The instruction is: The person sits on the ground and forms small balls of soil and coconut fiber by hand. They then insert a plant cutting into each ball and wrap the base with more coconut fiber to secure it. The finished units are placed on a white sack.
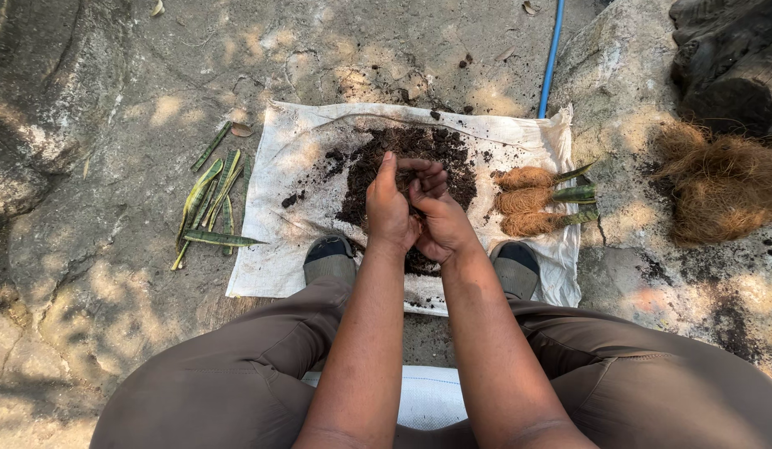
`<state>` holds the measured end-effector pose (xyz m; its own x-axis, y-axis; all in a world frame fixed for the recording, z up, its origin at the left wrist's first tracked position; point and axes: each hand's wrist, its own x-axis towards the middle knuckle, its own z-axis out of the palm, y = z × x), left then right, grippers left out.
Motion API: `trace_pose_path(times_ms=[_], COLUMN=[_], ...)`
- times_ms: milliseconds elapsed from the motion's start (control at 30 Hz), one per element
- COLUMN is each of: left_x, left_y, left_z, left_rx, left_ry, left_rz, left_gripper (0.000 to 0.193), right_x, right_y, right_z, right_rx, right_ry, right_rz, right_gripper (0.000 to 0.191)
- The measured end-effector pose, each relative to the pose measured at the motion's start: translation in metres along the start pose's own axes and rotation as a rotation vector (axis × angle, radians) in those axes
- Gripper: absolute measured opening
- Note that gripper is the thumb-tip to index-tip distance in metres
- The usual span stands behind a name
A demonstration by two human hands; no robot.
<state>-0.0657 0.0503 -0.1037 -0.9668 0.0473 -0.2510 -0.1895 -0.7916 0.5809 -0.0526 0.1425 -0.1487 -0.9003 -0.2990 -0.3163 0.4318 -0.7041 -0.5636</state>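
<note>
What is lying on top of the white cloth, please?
On the white cloth lie a pile of dark soil and three fibre-wrapped cuttings. Both shoe toes rest on its near edge. The cupped left hand and right hand hide their contents and the soil beneath.

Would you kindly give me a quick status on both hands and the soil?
Left hand and right hand cupped together, pressing soil. Soil heaped on white cloth. Three wrapped cuttings alongside, nothing in the way.

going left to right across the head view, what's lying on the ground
cut leaves → white cloth → soil pile, with both hands cupped together over it → three fibre-wrapped cuttings → loose fibre heap
</note>
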Motion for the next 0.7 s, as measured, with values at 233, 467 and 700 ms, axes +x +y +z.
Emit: trace_pose_path(times_ms=[233, 467, 700], left_x=[0.001, 0.004, 0.008], left_y=[0.011, 0.004, -0.008], left_z=[-0.002, -0.004, -0.003], left_rx=[-0.151, -0.044, -0.048], left_ry=[-0.030, -0.029, 0.016], left_rz=[-0.039, -0.008, 0.010], left_gripper=[0.053, 0.056, 0.054], right_x=[-0.013, -0.004, 0.000], right_y=[-0.010, -0.001, 0.002], right_z=[0.016, 0.011, 0.006], right_rx=[0.185, 0.016, 0.033], right_ry=[-0.106, -0.071, 0.053], right_rz=[0.039, -0.039, -0.076], right_gripper=[0.043, 0.045, 0.045])
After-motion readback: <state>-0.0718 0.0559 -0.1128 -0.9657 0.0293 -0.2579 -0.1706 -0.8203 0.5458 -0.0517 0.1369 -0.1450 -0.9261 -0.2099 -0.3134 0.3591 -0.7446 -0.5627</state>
